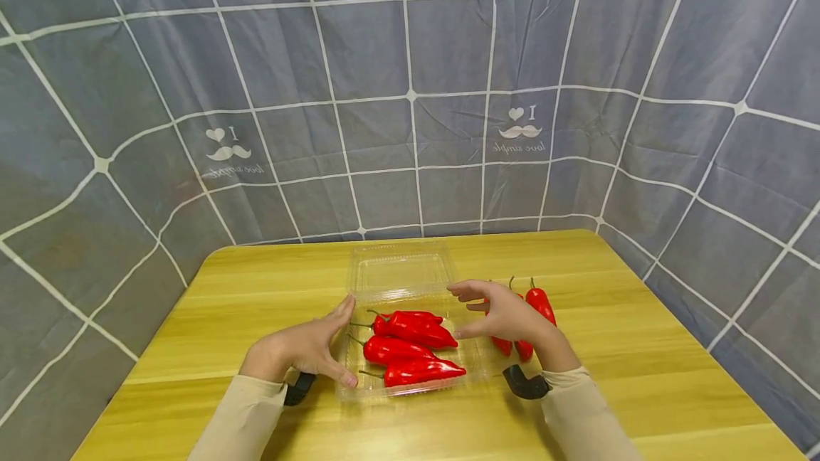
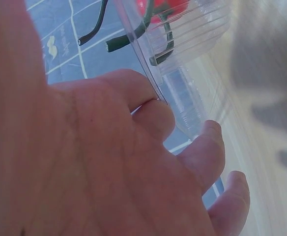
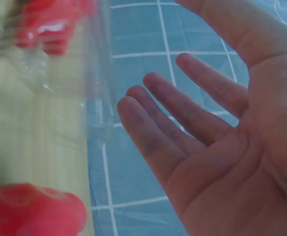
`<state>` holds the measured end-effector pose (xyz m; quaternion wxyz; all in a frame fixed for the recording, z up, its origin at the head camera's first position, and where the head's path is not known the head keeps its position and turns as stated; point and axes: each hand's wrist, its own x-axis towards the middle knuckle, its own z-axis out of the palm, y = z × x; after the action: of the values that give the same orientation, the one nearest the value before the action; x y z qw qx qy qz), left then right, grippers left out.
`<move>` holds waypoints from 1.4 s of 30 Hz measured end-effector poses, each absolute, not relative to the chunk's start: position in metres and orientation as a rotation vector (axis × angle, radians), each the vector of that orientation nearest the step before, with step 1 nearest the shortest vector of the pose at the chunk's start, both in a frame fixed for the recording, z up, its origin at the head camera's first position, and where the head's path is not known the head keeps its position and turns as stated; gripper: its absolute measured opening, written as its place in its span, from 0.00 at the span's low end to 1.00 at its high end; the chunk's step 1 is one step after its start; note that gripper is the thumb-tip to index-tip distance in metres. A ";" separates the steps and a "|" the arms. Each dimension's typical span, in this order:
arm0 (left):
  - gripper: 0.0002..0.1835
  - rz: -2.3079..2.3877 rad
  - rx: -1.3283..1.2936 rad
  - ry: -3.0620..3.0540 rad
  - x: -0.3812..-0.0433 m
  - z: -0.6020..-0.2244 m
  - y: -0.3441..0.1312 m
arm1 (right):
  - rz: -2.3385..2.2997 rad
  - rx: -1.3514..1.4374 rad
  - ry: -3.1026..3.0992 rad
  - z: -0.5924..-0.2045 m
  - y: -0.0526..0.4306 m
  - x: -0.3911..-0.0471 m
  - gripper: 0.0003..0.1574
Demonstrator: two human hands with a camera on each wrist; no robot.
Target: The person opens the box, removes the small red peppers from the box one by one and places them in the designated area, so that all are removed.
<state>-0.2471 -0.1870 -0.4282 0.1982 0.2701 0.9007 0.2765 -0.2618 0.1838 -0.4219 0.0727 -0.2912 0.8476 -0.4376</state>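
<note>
A clear plastic clamshell box rests on the table, its lid lying back towards the far edge. Several red peppers with green stems lie inside, roughly side by side, stems to the left. My left hand is at the box's left side, thumb and fingers spread. In the left wrist view its fingers touch the box's rim. Above the box's right side is my right hand, fingers loosely extended, holding nothing. More red peppers lie on the table beyond it, partly hidden by that hand.
The yellow wood-grain table has rounded far corners. A grey-blue curtain with white grid lines surrounds its back and sides. Black wrist mounts sit under the wrists, near the tabletop.
</note>
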 end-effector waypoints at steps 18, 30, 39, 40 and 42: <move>0.75 0.774 0.756 2.520 -0.249 -0.429 -0.187 | -1.201 -0.942 2.543 -0.434 0.146 -0.257 0.39; 0.75 0.796 0.763 2.509 -0.249 -0.431 -0.186 | -1.054 -0.990 2.608 -0.447 0.131 -0.255 0.33; 0.74 0.789 0.747 2.514 -0.248 -0.430 -0.185 | -0.994 -0.933 2.683 -0.452 0.126 -0.254 0.29; 0.74 0.790 0.743 2.513 -0.248 -0.430 -0.185 | -0.979 -0.930 2.699 -0.452 0.125 -0.254 0.28; 0.74 0.793 0.738 2.512 -0.248 -0.430 -0.186 | -0.946 -0.918 2.731 -0.453 0.124 -0.254 0.27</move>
<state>-0.2482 -0.1855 -0.4300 0.2014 0.2642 0.8994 0.2840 -0.2539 0.1236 -0.4527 0.0545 -0.3023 0.8992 -0.3116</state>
